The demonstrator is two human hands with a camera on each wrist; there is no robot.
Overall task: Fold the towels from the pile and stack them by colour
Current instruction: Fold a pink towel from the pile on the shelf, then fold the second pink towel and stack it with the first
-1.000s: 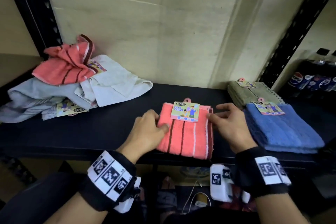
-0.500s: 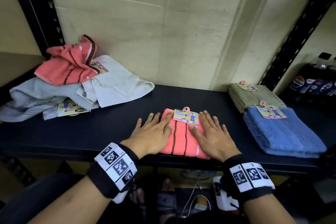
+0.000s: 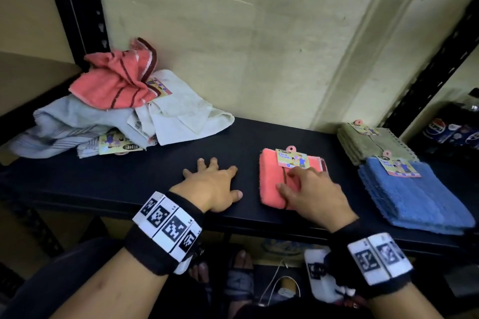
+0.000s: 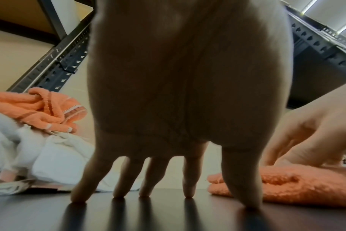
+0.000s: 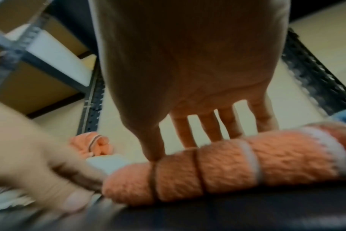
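Note:
A folded coral towel (image 3: pixel 270 179) with a paper label lies on the black shelf (image 3: pixel 129 179). My right hand (image 3: pixel 308 189) rests on top of it with straight fingers (image 5: pixel 209 129) pressing the cloth (image 5: pixel 227 168). My left hand (image 3: pixel 212 181) is spread flat on the bare shelf to its left, fingertips (image 4: pixel 188 190) touching the surface, apart from the folded coral towel (image 4: pixel 286 186). The unfolded pile at the left holds a crumpled coral towel (image 3: pixel 116 80), a white one (image 3: pixel 181 109) and a pale blue one (image 3: pixel 59 127).
A folded blue towel (image 3: pixel 407 194) and a folded green towel (image 3: pixel 370 142) lie at the shelf's right end. Black shelf posts (image 3: pixel 77 8) stand on both sides. Soda bottles (image 3: pixel 451 129) sit beyond the right post. A wall backs the shelf.
The folded coral towel has slid right, toward the blue one, under my right hand. My left hand came off the towel and now lies on the bare shelf.

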